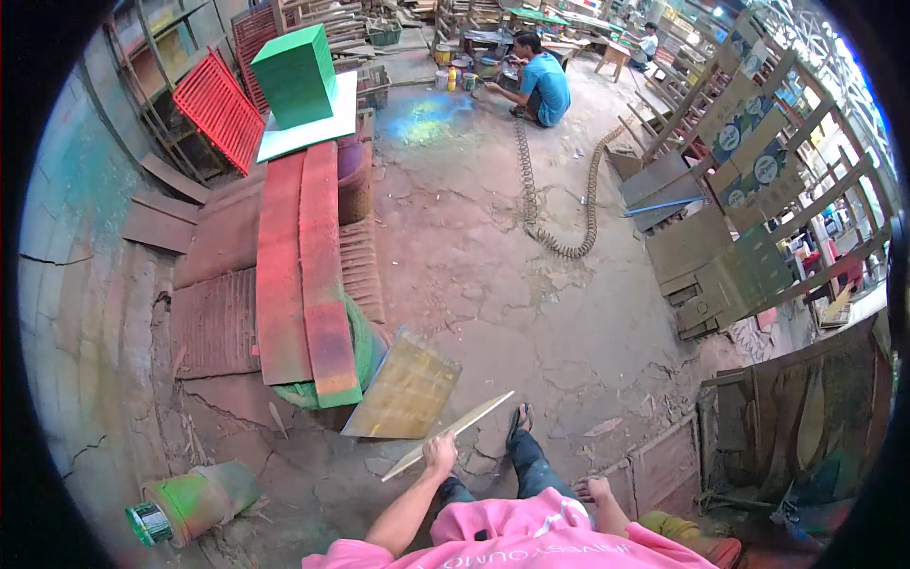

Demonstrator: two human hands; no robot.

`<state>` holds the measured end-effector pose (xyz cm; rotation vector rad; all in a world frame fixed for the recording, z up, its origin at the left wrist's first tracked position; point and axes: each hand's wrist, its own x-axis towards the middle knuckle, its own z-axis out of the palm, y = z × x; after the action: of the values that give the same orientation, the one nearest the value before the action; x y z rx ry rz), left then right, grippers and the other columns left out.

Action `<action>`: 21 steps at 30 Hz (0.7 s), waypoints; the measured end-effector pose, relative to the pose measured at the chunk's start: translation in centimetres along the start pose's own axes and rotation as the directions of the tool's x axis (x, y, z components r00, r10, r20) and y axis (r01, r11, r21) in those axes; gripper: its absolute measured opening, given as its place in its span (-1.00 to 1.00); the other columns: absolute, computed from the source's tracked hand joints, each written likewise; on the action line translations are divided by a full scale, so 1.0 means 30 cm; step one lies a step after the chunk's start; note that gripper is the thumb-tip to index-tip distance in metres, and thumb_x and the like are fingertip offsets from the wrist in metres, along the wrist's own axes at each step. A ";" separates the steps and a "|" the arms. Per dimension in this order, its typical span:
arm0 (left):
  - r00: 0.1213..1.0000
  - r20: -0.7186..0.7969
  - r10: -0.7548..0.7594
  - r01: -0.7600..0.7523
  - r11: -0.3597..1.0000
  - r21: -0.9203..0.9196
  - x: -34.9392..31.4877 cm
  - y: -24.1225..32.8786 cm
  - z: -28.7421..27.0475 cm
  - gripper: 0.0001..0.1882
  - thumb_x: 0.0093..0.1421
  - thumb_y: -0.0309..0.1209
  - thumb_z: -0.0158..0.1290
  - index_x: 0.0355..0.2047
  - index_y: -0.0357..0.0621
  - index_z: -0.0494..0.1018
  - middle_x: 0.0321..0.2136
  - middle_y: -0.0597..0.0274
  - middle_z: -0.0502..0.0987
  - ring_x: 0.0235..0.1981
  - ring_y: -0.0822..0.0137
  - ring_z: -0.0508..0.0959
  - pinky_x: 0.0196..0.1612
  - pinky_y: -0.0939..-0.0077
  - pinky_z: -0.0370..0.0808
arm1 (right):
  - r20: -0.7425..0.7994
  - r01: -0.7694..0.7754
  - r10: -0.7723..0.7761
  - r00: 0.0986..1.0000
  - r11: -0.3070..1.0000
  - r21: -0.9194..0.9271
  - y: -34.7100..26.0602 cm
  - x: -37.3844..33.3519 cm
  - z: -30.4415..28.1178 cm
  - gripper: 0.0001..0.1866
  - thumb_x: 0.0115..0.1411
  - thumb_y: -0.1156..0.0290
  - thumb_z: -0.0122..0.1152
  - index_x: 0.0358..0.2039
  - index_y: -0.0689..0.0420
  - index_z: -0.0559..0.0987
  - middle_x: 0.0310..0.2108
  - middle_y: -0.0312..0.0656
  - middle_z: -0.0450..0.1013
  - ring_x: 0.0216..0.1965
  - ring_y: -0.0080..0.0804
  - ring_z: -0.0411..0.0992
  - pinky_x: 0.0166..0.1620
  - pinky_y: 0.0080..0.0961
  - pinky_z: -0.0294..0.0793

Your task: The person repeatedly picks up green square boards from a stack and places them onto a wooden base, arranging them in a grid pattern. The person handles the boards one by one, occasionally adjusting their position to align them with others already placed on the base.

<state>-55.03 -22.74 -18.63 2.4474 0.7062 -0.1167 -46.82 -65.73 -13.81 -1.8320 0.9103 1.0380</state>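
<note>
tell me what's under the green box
The green box stands on a white board whose near edge meets red planks. The board's middle, and any support beneath it, are hidden.

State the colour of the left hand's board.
The board in the left hand is pale cream, best seen in the head view.

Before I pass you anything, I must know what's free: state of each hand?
Left hand: closed on a thin pale board.
Right hand: nothing visible in it; open or closed, cannot tell.
</note>
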 end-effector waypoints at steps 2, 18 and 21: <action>0.998 -0.035 0.050 -0.051 0.998 -0.041 0.048 0.140 -0.167 -0.86 0.17 -0.34 -0.06 -0.40 -0.07 0.47 -0.55 -0.08 0.53 -0.47 -0.12 0.55 -0.41 -0.02 0.45 | -0.043 -0.011 0.011 0.999 1.000 0.007 -0.032 0.117 -0.051 -0.78 0.14 0.47 -0.05 -0.27 0.26 0.53 -0.42 -0.05 0.54 -0.52 -0.29 0.50 -0.50 -0.33 0.50; 0.702 -0.443 -0.558 -0.258 0.381 -0.888 -0.027 0.697 -1.036 -0.79 0.24 -0.53 -0.08 -0.16 -0.40 0.41 -0.22 0.18 0.53 -0.26 0.42 0.51 -0.15 0.53 0.43 | 0.254 0.324 -0.292 0.922 0.941 -0.095 -0.996 0.630 -0.266 -0.70 0.20 0.44 -0.21 -0.20 0.22 0.50 -0.40 -0.07 0.51 -0.47 -0.29 0.51 -0.46 -0.42 0.50; 0.616 -0.432 -0.659 -0.344 0.268 -0.900 -0.103 0.503 -0.991 -0.75 0.29 -0.45 -0.11 -0.08 -0.34 0.37 -0.13 0.15 0.49 -0.14 0.37 0.49 -0.04 0.48 0.41 | 0.292 0.353 -0.321 0.901 0.934 -0.061 -1.135 0.670 -0.221 -0.66 0.20 0.44 -0.26 -0.13 0.23 0.47 -0.34 -0.05 0.52 -0.43 -0.26 0.53 -0.36 -0.31 0.55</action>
<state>-52.15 -17.96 14.39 0.9965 0.9982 1.1047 -7.32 -61.83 -19.50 -1.7963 0.3542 1.1031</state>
